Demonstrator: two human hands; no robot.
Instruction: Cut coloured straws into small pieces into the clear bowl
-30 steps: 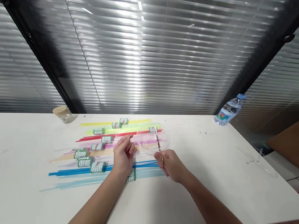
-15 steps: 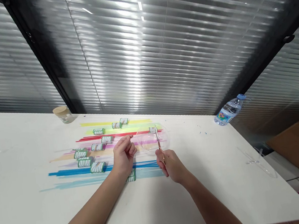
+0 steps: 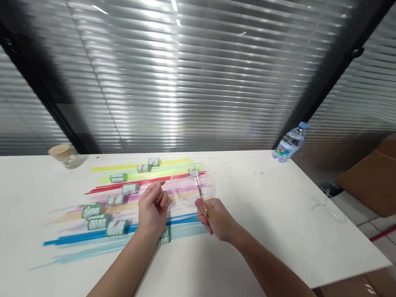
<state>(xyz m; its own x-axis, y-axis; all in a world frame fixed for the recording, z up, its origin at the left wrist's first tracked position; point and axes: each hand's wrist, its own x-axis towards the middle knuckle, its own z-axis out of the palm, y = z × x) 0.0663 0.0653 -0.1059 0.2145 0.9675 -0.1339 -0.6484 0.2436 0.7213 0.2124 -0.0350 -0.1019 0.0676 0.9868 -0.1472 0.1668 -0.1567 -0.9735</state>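
Observation:
My right hand (image 3: 216,218) is closed round the handles of a pair of scissors (image 3: 200,189), whose blades point away from me. To its left, my left hand (image 3: 154,211) is raised over the coloured sticks with thumb and finger pinched together; whatever is at the fingertips is too small to make out. Between the hands, a clear round plastic dish (image 3: 186,199) lies over the right ends of the sticks. Thin blue sticks (image 3: 75,238), red sticks (image 3: 109,187) and other colours run in rows under my left hand. Several green-and-white labelled wraps (image 3: 117,228) sit around these bundles.
A cup with a tan lid (image 3: 63,156) stands at the back left. At the back right corner is a water bottle (image 3: 290,143). Clear plastic strips (image 3: 326,205) lie by the right edge. A cardboard box (image 3: 385,178) is beyond the table (image 3: 186,285).
The view has turned slightly to the right, so everything on the table appears shifted left. Both hands keep nearly the same pose, and the scissors stay in my right hand.

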